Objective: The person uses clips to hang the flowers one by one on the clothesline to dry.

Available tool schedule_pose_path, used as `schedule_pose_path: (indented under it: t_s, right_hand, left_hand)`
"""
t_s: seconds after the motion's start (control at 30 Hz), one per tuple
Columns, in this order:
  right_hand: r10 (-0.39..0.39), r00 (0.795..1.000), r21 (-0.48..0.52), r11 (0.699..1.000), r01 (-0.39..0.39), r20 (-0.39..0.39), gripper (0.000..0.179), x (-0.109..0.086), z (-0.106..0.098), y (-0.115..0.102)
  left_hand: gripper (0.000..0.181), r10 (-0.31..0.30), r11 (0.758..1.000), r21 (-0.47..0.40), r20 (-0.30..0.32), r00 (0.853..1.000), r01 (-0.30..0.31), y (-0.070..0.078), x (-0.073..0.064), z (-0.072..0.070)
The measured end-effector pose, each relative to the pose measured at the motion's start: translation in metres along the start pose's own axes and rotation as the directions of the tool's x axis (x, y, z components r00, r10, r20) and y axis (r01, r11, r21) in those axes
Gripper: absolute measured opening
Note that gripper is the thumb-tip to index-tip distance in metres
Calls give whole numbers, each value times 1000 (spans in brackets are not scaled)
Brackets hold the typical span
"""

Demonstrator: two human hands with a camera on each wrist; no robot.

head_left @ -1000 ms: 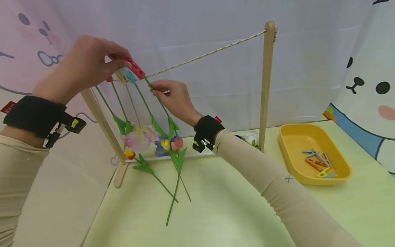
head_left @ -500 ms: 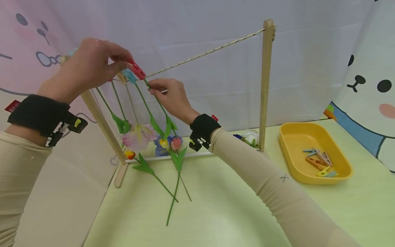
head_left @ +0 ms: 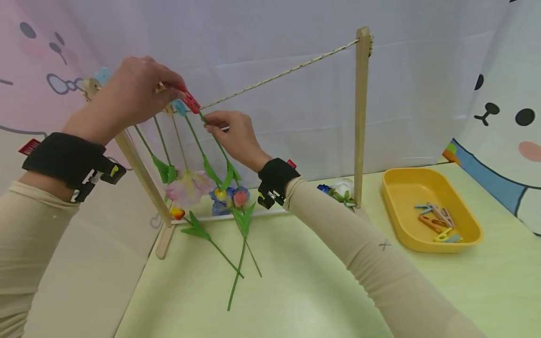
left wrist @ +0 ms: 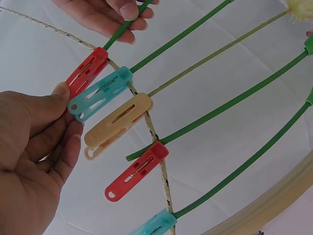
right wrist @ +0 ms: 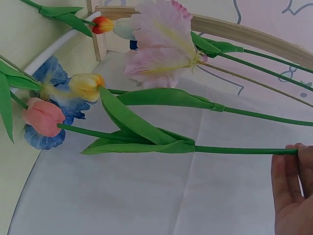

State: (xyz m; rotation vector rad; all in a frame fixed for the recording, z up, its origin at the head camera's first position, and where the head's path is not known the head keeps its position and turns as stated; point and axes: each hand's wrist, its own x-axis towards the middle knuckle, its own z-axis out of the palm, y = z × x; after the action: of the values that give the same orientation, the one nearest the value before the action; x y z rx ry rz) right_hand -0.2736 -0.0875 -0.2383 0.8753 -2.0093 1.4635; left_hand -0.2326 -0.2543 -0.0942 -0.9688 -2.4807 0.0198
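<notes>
My left hand (head_left: 137, 96) pinches the handle end of a red clothespin (left wrist: 87, 73), whose front end sits at the cord (head_left: 287, 73). The stem (left wrist: 120, 35) of a pink tulip (right wrist: 44, 117) runs out from that front end. Just beyond the clothespin, my right hand (head_left: 237, 137) pinches this stem between thumb and fingers; the flower head hangs down. Along the cord beside it, a blue clothespin (left wrist: 101, 95), a tan clothespin (left wrist: 119, 120), a second red clothespin (left wrist: 137, 171) and another blue clothespin (left wrist: 155, 225) hold further artificial flowers by their stems.
Wooden posts (head_left: 360, 117) carry the cord, with a white bar (head_left: 270, 213) low between them. Loose artificial flowers (head_left: 243, 239) lie on the table (head_left: 304, 272). At the right, a yellow tray (head_left: 390, 211) contains several clothespins (head_left: 435, 223). A white curtain (head_left: 296, 108) hangs behind.
My left hand has shifted slightly right and down in the head view, still pinching the red clothespin. My right hand keeps its pinch on the tulip stem, almost in place.
</notes>
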Motion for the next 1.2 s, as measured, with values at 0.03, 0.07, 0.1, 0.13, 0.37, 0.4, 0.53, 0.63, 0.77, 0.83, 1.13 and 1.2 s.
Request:
schedule_pose_path:
  t_s: [0.03,0.07,0.1,0.13,0.37,0.4,0.53,0.63,0.77,0.83,1.13,1.2]
  right_hand:
    - [3,1000,2,1000,-3,1,21,0,1,0]
    - [7,1000,4,1000,-7,3,21,0,1,0]
    - [12,1000,6,1000,-12,5,21,0,2,0]
    - [15,1000,4,1000,-15,7,21,-1,2,0]
    - [31,999,-18,999,-30,22,22,-2,4,2]
    - [29,999,-20,999,-28,23,22,-2,4,3]
    - [17,999,-23,1000,-16,29,23,-3,2,4]
    - [0,999,-46,999,1,32,23,-5,-2,3]
    - [-43,998,-97,994,47,46,24,-12,-12,1]
    - [-60,996,-121,990,68,65,24,-17,-19,0]
    - [-229,939,-178,944,279,258,23,-78,-76,2]
    - [-259,921,-183,930,320,292,23,-94,-91,2]
  left_hand:
    - [17,4,1000,3,2,1000,-4,0,0,0]
    - [16,10,1000,1,4,1000,-10,0,0,0]
    - [15,15,1000,0,6,1000,-15,0,0,0]
    - [15,17,1000,1,10,1000,-17,1,0,0]
    - [16,-8,1000,-14,60,998,9,1,2,0]
    - [16,-9,1000,-13,61,998,10,1,2,0]
    - [15,-14,1000,-8,53,999,14,2,2,0]
    - [16,-13,1000,-5,43,999,13,3,2,0]
    - [23,-19,1000,1,46,999,19,3,-1,-1]
    - [28,-30,1000,5,51,998,30,3,-4,-2]
    - [34,-93,996,-19,-263,960,91,10,-41,-4]
    - [31,-102,995,-31,-382,919,97,14,-54,-2]
